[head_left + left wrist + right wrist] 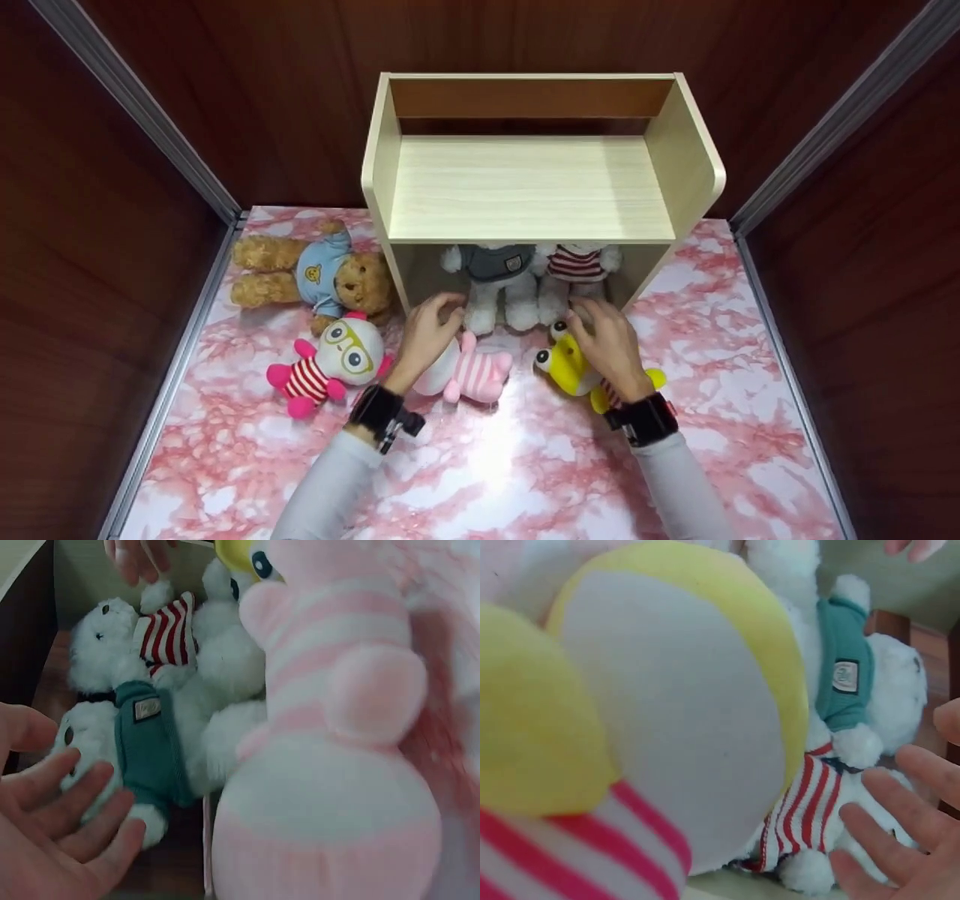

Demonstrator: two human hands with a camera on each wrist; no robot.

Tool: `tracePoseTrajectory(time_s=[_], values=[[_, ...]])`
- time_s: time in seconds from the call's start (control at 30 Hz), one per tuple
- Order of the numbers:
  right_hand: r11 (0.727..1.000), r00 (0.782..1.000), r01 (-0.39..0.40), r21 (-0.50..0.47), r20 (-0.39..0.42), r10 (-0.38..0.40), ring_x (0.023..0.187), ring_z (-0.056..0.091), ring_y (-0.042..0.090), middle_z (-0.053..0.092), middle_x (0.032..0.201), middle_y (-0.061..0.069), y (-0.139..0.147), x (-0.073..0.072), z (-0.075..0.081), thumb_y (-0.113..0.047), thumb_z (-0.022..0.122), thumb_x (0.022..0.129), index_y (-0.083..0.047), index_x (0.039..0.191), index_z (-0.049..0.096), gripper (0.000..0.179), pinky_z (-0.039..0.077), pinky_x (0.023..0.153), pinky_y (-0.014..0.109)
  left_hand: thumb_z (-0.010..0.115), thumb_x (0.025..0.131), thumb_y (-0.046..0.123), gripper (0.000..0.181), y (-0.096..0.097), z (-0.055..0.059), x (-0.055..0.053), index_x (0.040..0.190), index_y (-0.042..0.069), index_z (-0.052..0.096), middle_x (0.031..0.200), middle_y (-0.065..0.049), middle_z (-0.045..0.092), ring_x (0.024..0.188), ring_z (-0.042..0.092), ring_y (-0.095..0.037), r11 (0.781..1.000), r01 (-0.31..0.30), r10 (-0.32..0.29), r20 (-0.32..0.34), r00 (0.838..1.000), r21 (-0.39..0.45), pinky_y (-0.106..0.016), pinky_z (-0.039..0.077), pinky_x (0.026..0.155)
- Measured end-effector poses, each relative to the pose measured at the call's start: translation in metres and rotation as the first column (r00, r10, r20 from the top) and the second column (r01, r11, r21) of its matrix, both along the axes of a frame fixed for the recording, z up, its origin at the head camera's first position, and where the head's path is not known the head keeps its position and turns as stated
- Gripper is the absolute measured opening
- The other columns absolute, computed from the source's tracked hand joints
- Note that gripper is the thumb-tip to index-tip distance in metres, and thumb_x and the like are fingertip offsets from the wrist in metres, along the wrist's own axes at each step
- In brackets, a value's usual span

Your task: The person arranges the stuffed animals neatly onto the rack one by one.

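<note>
Two white plush bears sit side by side in the lower compartment of a pale wooden shelf [525, 187]. One bear [491, 266] wears a dark green sweater, the other [576, 266] a red-and-white striped shirt. My left hand [431, 334] is at the compartment's left front, beside the green-sweater bear; in the left wrist view its fingers [82, 795] spread loosely, holding nothing. Near the striped-shirt bear's feet hovers my right hand [606, 341], fingers [892, 817] loosely extended and nothing gripped. Below the left hand lies a pink-and-white striped plush [480, 375]; a yellow big-eyed plush [566, 365] is partly hidden under the right.
To the left, a brown teddy bear [319, 271] in a blue shirt lies against the shelf's side. In front of it is a pink-and-white doll [352, 349] with yellow glasses. Dark wooden walls [90, 262] enclose the pink marbled surface [247, 465] on three sides.
</note>
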State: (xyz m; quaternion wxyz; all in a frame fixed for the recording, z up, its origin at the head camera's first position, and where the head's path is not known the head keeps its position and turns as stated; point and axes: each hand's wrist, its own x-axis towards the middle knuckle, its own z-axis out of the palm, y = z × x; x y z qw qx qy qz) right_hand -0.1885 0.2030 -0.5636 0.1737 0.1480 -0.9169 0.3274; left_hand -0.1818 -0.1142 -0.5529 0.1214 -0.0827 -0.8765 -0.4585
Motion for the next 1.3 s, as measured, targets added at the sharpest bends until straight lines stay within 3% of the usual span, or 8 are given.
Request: tracePoseTrajectory(time_s=[0.13,0.27,0.37,0.53,0.73,0.9,1.13,1.3], values=[[1.000,0.999,-0.005,-0.024,-0.045,0.004,0.107,0.068,0.034,0.073,0.116,0.013,0.007,0.009,0.002,-0.022,0.070,0.100,-0.005,0.118,0.076,0.025,0.055,0.091,0.052,0.069,0.095,0.009,0.016,-0.023,0.000,0.013,0.107,0.007,0.078,0.104,-0.007,0.078,0.086,0.074,-0.021,0.999,-0.044,0.043,-0.122,0.992,0.001,-0.039,0.060,0.079],[0.999,0.999,-0.023,-0.049,-0.046,0.020,0.107,0.070,0.030,0.074,0.116,0.010,0.012,0.013,0.001,-0.022,0.069,0.101,-0.007,0.118,0.076,0.024,0.057,0.090,0.049,0.069,0.092,0.004,0.014,-0.052,0.002,0.022,0.101,0.007,0.078,0.097,-0.008,0.078,0.081,0.072,-0.023,0.995,-0.100,0.099,-0.172,0.980,0.006,-0.040,0.059,0.074],[0.996,0.999,-0.035,-0.078,-0.019,0.034,0.106,0.071,0.027,0.074,0.116,0.008,0.014,0.015,0.000,-0.022,0.068,0.101,-0.008,0.118,0.076,0.023,0.058,0.090,0.047,0.070,0.090,0.003,0.013,-0.077,0.006,0.021,0.099,0.006,0.078,0.096,-0.010,0.077,0.080,0.072,-0.027,0.989,-0.145,0.139,-0.209,0.968,-0.016,-0.044,0.058,0.072],[0.995,0.999,-0.050,-0.090,0.002,0.051,0.106,0.071,0.026,0.074,0.116,0.007,0.014,0.017,0.002,-0.023,0.067,0.102,-0.008,0.118,0.076,0.024,0.057,0.093,0.046,0.069,0.087,0.001,0.020,-0.119,0.010,0.006,0.106,0.003,0.075,0.109,-0.017,0.073,0.094,0.070,-0.038,0.974,-0.214,0.190,-0.241,0.952,-0.076,-0.052,0.056,0.082],[0.995,0.999,-0.052,-0.085,0.008,0.053,0.108,0.070,0.028,0.074,0.116,0.008,0.015,0.021,0.000,-0.022,0.068,0.102,-0.008,0.118,0.076,0.024,0.056,0.095,0.048,0.066,0.092,0.000,0.024,-0.158,0.005,-0.016,0.116,0.000,0.070,0.120,-0.021,0.064,0.111,0.061,-0.041,0.958,-0.226,0.195,-0.176,0.965,-0.178,-0.054,0.050,0.094],[0.996,0.998,-0.040,-0.082,0.041,0.044,0.109,0.070,0.028,0.074,0.118,0.007,0.016,0.027,-0.002,-0.021,0.070,0.101,-0.009,0.120,0.076,0.024,0.056,0.096,0.049,0.069,0.091,-0.003,0.029,-0.178,-0.002,-0.032,0.120,-0.002,0.068,0.124,-0.023,0.059,0.116,0.056,-0.045,0.934,-0.190,0.141,-0.176,0.974,-0.304,-0.057,0.045,0.099],[0.995,0.998,-0.043,-0.089,0.046,0.047,0.109,0.070,0.027,0.074,0.118,0.006,0.017,0.029,-0.005,-0.018,0.068,0.102,-0.009,0.121,0.076,0.023,0.056,0.096,0.050,0.071,0.089,-0.008,0.041,-0.190,-0.014,-0.050,0.129,-0.005,0.063,0.140,-0.031,0.052,0.131,0.049,-0.049,0.849,-0.109,0.030,-0.159,0.987,-0.518,-0.064,0.039,0.108],[0.993,0.998,-0.067,-0.097,0.007,0.068,0.107,0.071,0.025,0.075,0.117,0.003,0.017,0.029,-0.008,-0.016,0.069,0.101,-0.008,0.120,0.076,0.021,0.056,0.094,0.047,0.066,0.088,-0.010,0.053,-0.196,-0.015,-0.065,0.140,-0.001,0.056,0.149,-0.033,0.044,0.140,0.039,-0.052,0.794,-0.102,0.080,-0.063,0.995,-0.599,-0.071,0.034,0.110]])
